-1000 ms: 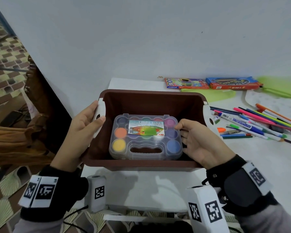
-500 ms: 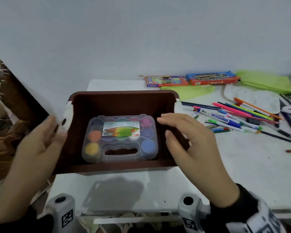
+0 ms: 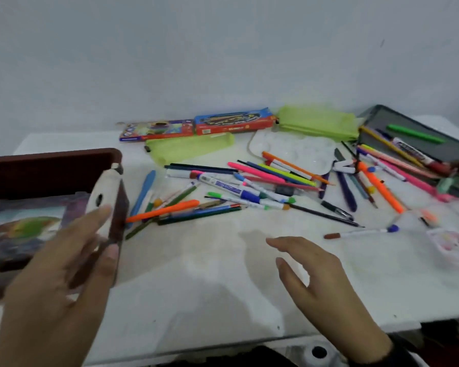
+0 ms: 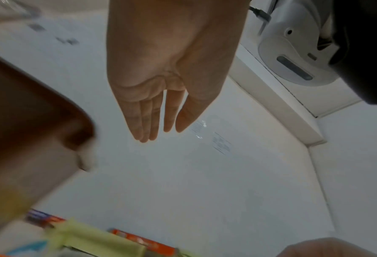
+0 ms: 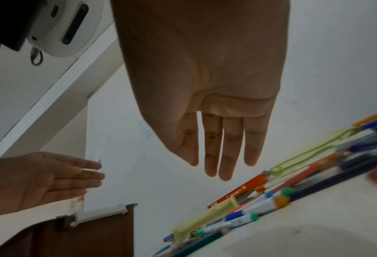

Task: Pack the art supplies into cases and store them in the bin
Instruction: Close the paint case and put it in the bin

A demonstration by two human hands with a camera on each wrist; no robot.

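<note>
The brown bin (image 3: 51, 160) stands at the table's left end with the clear paint case (image 3: 24, 229) lying inside it. My left hand (image 3: 96, 234) hovers in front of the bin's right end by its white handle (image 3: 101, 192); its fingers are straight and hold nothing, as the left wrist view (image 4: 159, 132) confirms. Over bare table to the right, my right hand (image 3: 289, 252) is open and empty, with fingers straight in the right wrist view (image 5: 218, 167). Loose pens and markers (image 3: 249, 189) lie scattered beyond both hands.
Two flat pencil boxes (image 3: 196, 127) and two green pouches (image 3: 188, 149) (image 3: 318, 123) lie along the wall. A white palette (image 3: 297, 152) sits behind the pens, and an open grey tin (image 3: 414, 139) holding pens is at far right. A small plastic packet (image 3: 448, 242) lies near the right edge.
Both hands have let go of the bin. The view swung right; the left hand now hovers at the bin's right end and the right hand has moved out over the table.
</note>
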